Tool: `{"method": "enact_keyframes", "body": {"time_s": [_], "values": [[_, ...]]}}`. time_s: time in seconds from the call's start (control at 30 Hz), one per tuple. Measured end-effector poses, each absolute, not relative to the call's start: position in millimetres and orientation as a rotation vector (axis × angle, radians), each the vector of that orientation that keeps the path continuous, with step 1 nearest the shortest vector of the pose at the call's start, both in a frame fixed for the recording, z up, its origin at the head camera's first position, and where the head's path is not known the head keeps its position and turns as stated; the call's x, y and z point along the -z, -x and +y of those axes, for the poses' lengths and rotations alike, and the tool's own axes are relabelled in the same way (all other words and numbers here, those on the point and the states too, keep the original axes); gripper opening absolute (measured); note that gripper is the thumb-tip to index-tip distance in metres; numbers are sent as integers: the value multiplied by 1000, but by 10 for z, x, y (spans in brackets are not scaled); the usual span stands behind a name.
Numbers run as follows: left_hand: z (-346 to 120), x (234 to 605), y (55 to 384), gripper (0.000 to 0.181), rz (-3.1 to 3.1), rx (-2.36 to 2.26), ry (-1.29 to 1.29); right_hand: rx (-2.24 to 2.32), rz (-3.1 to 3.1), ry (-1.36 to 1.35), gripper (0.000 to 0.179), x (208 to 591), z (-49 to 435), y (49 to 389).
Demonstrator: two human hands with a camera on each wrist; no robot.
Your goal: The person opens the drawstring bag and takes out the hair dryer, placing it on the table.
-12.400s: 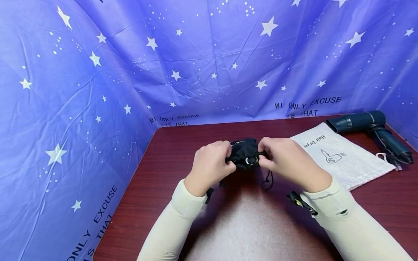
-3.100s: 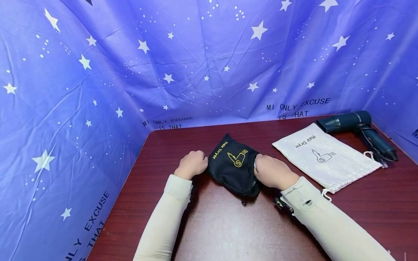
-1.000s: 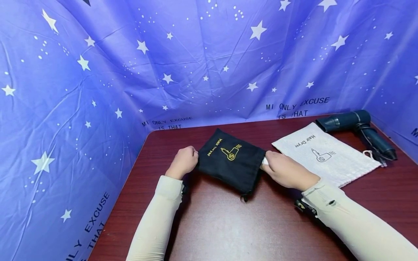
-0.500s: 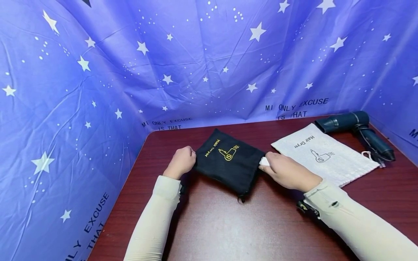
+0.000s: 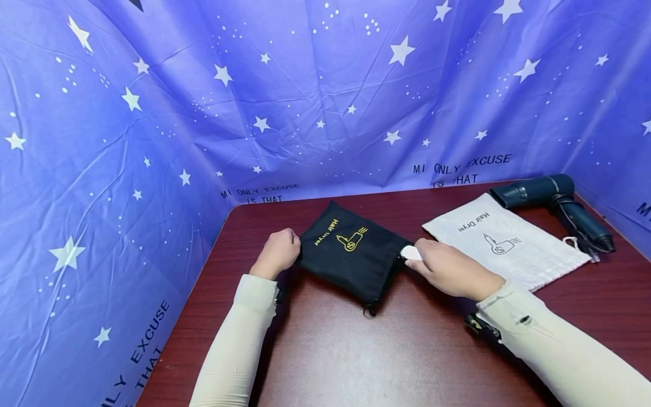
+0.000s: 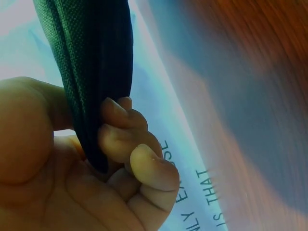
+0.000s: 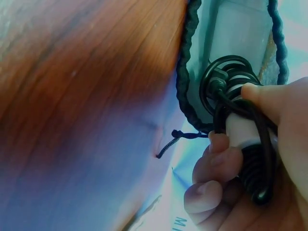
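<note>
A black drawstring bag (image 5: pixel 343 251) with yellow "Hair Dryer" print is stretched between my hands above the table. My left hand (image 5: pixel 277 252) pinches its closed corner; in the left wrist view the dark cloth (image 6: pixel 84 72) runs between thumb and curled fingers. At the bag's mouth, my right hand (image 5: pixel 452 268) grips the end of a white hair dryer (image 5: pixel 411 253). The right wrist view shows its white handle (image 7: pixel 242 129) wrapped in a coiled black cord (image 7: pixel 206 91). The rest of the dryer lies inside the bag, mostly hidden by the cloth.
On the right of the dark red table (image 5: pixel 325 362) lies a flat white drawstring bag (image 5: pixel 493 243) with the same print. Behind it rests a dark folding hair dryer (image 5: pixel 539 191). A blue star-patterned curtain (image 5: pixel 315 85) closes off the back and sides.
Earlier both hands held the gathered mouth of the black bag. Since then my left hand has moved to the closed corner. Lately the bag slides left, and more of the white dryer shows at its mouth.
</note>
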State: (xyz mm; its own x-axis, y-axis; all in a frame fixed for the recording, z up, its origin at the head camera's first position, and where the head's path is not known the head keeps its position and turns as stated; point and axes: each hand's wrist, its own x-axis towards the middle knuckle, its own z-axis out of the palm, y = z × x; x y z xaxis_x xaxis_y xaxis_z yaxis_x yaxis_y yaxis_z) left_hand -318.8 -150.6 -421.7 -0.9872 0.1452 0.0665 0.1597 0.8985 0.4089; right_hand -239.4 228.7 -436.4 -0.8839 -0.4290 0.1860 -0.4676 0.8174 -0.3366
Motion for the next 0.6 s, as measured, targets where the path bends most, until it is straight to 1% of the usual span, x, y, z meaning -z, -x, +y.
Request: {"method": "enact_keyframes", "body": {"time_s": [0.37, 0.6], "values": [[-1529, 4216, 3185, 30, -3014, 660, 232, -558, -2898, -720, 22, 4363, 2307, 2375], [-1544, 4222, 3199, 32, -2983, 651, 180, -557, -2886, -736, 22, 4356, 2322, 2356]]}}
